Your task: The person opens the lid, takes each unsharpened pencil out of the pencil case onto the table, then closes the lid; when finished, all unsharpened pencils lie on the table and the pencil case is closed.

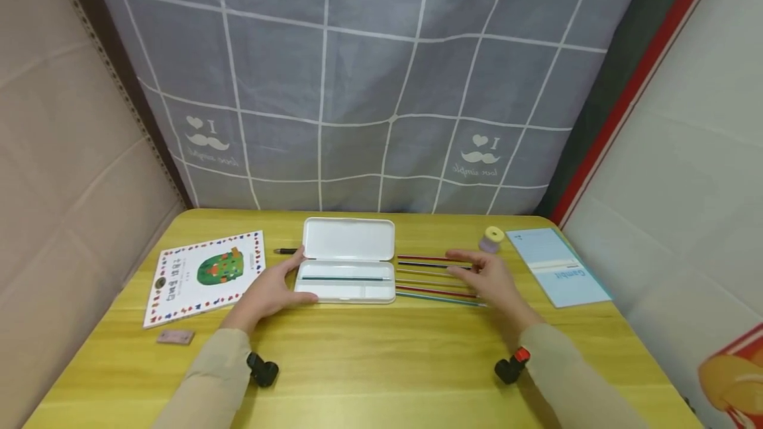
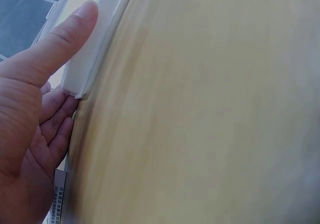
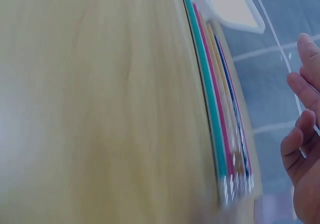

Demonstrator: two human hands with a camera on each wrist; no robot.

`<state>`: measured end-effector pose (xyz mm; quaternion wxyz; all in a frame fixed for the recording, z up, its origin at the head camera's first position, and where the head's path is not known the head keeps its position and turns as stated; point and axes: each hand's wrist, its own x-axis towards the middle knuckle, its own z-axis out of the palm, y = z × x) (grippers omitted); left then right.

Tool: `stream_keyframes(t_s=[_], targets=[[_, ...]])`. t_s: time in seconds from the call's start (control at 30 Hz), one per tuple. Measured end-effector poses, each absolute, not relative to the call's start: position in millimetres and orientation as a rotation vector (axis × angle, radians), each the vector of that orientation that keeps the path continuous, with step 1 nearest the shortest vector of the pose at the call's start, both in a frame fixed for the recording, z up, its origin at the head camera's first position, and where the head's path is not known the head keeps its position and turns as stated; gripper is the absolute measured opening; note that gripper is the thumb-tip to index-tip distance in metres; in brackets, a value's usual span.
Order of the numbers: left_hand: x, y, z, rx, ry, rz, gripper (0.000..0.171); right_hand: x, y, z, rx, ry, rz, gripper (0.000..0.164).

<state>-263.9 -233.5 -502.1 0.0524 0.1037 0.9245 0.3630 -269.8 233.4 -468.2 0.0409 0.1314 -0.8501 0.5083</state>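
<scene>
A white pencil case (image 1: 340, 295) lies with its lid (image 1: 348, 238) raised at the middle of the table. One dark teal pencil (image 1: 346, 278) is inside it. My left hand (image 1: 271, 291) holds the case's left end, the thumb over the front edge and the fingers at the side, as the left wrist view also shows. Right of the case, several coloured pencils lie side by side, among them a teal pencil (image 3: 205, 78) and a pink-red pencil (image 3: 215, 88). Above their right ends hovers my right hand (image 1: 491, 281), fingers apart and loosely bent, with nothing between them.
At left lie a picture book (image 1: 208, 277), a pink eraser-like block (image 1: 175, 336) and a dark pen-like stick (image 1: 287, 251) partly behind the left hand. A yellow-topped small jar (image 1: 491, 239) and a light blue notebook (image 1: 557, 267) are at right. A grey curtain (image 1: 357, 85) hangs behind.
</scene>
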Motion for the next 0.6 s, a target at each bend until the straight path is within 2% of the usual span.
stream_keyframes(t_s=[0.6], targets=[[-263.4,-233.6,-499.9,0.319,2.810,1.087,0.122,-292.7,147.4,-478.2,0.596,-2.744,1.496,0.028]])
